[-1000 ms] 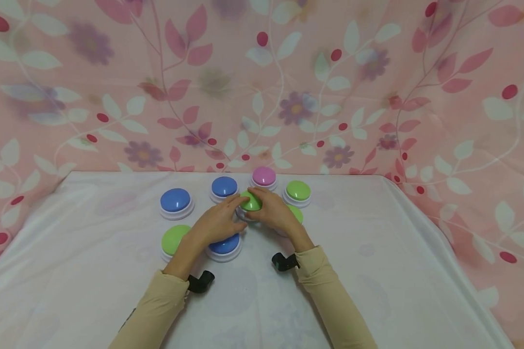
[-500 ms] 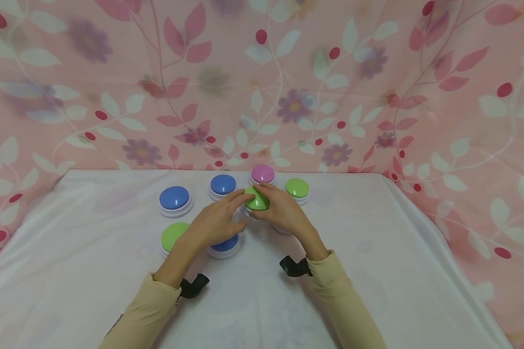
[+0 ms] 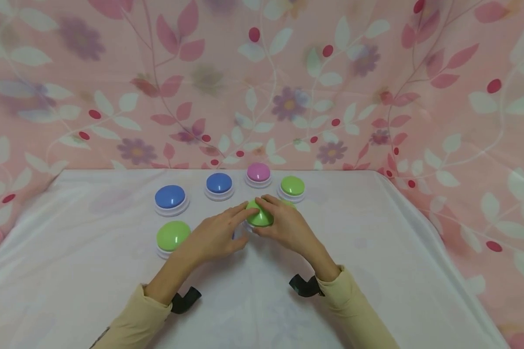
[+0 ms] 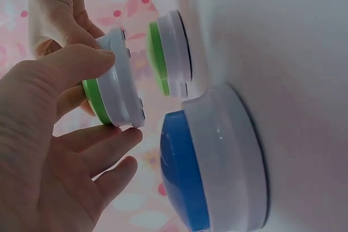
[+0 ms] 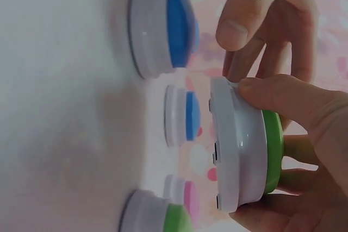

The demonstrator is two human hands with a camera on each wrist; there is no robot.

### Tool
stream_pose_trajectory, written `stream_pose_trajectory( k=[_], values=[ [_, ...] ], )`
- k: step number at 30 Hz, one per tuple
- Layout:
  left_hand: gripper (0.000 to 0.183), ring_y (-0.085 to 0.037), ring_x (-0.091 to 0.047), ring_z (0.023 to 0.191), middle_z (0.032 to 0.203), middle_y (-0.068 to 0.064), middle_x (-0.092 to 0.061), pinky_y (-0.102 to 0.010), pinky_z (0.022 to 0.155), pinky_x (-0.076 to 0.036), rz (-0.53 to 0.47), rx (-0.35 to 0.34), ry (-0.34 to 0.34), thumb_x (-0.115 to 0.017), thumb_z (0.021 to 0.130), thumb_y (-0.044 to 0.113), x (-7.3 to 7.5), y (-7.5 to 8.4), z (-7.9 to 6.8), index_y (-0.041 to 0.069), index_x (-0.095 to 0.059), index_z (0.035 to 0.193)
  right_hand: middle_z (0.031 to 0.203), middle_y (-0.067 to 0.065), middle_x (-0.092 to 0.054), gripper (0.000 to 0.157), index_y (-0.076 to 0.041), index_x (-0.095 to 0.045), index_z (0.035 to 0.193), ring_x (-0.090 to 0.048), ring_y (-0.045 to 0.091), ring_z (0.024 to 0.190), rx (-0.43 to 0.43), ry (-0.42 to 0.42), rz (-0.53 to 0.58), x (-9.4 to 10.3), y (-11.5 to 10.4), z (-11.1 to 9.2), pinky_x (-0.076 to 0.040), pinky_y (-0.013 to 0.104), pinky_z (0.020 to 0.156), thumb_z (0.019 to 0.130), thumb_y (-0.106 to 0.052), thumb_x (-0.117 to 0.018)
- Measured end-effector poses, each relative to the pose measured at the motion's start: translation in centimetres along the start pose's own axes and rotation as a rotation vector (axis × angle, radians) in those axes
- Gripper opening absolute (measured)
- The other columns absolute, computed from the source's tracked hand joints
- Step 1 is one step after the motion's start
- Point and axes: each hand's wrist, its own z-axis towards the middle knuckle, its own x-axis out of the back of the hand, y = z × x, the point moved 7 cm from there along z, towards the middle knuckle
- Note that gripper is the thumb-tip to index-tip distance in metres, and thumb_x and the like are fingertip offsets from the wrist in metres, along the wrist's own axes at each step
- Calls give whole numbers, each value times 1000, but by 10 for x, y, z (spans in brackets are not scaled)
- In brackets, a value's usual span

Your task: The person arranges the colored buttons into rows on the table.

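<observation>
A green-domed push button [image 3: 260, 214] is held above the desk [image 3: 255, 300], its white base clear of the cloth. The right hand [image 3: 290, 228] grasps it from the side, thumb on the near edge and fingers curled round the far one. The left hand [image 3: 215, 236] has released, loosely bent fingers reaching to the dome, its thumb apart from the base; whether they touch, I cannot tell. A blue button [image 4: 182, 172] stands under the left hand, a green button [image 3: 173, 235] beside its wrist. Behind stand two blue buttons [image 3: 219, 182], a pink button [image 3: 258, 172] and another green button [image 3: 292, 185].
</observation>
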Motion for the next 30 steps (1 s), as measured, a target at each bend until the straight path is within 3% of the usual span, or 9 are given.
stream_pose_trajectory(
  k=[7, 15, 30],
  values=[
    [65, -45, -54, 126, 147, -18, -50, -58, 95, -50, 14, -18, -29, -75, 85, 25, -12, -4, -5, 19, -50, 144, 138, 12, -57, 68, -5, -58, 137, -61, 28, 118, -26, -4, -10, -19, 0, -9, -53, 40, 95, 79, -29, -84],
    [62, -30, -57, 127, 142, -13, -56, -48, 112, -37, 55, -61, -44, -74, 84, 24, -23, -7, -4, 12, -53, 141, 133, 10, -60, 66, -6, -60, 135, -64, 26, 113, -39, -21, -63, -34, 4, -11, -55, 40, 92, 79, -32, -84],
    [58, -26, -59, 124, 134, -7, -62, -49, 114, -35, 108, -112, -47, -73, 84, 27, -29, -8, -3, 11, -56, 137, 126, 8, -63, 66, -5, -61, 132, -63, 24, 111, -26, -41, -37, -43, 6, -12, -53, 40, 94, 76, -30, -86]
  ],
)
